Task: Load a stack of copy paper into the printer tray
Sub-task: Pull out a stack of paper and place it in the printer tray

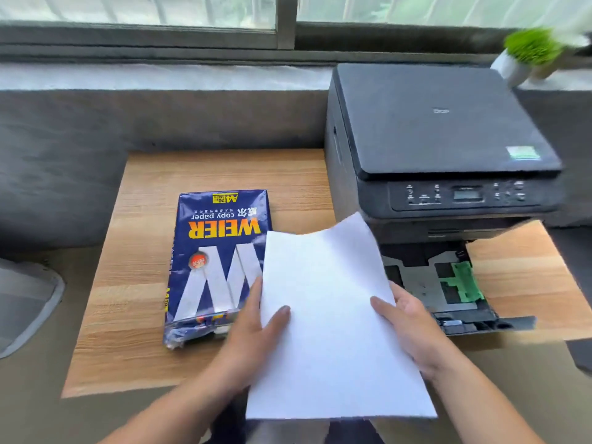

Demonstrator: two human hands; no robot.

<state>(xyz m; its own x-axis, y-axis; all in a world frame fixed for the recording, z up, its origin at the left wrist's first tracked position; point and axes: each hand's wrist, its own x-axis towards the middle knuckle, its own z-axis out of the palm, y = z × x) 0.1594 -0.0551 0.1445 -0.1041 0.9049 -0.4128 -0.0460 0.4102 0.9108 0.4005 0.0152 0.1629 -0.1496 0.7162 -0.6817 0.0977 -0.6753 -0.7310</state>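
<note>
Underneath everything lies a wooden table (134,283) with a pale striped grain, pushed against a grey concrete wall (96,123) below a window (282,14); a small potted plant (525,56) stands on the sill beside the printer's back corner. A dark printer (442,149) sits on the table's right side, its paper tray (448,290) pulled out toward the person — green guides show inside. Left of it lies an opened blue paper pack (217,264), printed "WEIER" in yellow and "copy paper" in white, with an "A4 70g" tag, all upside down from this view. The stack of copy paper (333,315) is held in the air between pack and tray, partly covering the tray's left side. The left hand (253,328) and right hand (407,325) each pinch a side edge — thumbs on top, fingers hidden beneath.
</note>
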